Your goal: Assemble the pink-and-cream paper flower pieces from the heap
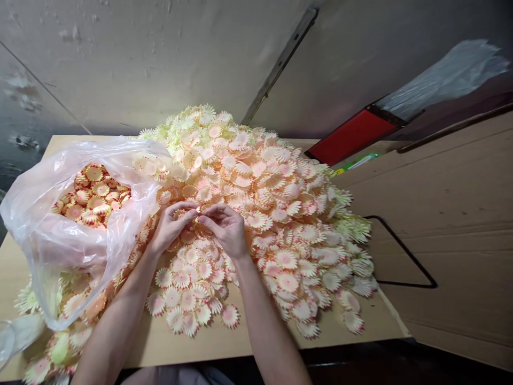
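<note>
My left hand and my right hand meet fingertip to fingertip over a large heap of pale pink and cream flower-shaped pieces. Thumb and fingers of each hand are pinched together around something small and pale, too small to make out. Left of my hands, an open translucent plastic bag holds smaller yellowish pieces with red edges. Flatter pieces lie between my forearms on the wooden table.
Behind the table stands a grey wall with a metal strip. A red box with clear plastic sticks up at the back right. Cardboard and a black wire frame are at the right. A clear cup-like object lies bottom left.
</note>
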`<state>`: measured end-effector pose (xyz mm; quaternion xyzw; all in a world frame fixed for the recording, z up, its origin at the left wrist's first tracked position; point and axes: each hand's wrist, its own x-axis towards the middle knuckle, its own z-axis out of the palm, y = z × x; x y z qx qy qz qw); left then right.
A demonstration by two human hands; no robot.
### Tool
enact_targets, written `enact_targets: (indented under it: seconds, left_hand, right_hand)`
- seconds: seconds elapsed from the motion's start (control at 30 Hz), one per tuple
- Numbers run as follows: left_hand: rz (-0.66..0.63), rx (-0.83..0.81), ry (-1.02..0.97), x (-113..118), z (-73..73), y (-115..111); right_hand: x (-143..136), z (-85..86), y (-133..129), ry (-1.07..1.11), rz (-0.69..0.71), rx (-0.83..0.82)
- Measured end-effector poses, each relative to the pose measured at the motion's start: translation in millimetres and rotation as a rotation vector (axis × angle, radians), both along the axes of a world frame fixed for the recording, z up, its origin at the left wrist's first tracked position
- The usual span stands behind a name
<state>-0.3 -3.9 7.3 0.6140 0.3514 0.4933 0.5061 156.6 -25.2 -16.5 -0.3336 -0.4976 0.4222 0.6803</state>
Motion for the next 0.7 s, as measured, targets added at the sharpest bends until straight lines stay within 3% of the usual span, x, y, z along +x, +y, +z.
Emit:
enact_targets:
  seconds: [0.5, 0.7]
  left_hand:
    - [-0.036, 0.032, 0.027, -0.8, 0.4, -0.2]
    - [0.017, 0.02, 0.047, -1.1, -3.4, 1.6]
  right_hand:
    - [0.3, -0.8, 0.2, 0.094, -0.015, -0.002]
    - [1.8, -2.7, 2.0, 0.099, -0.065, -0.011]
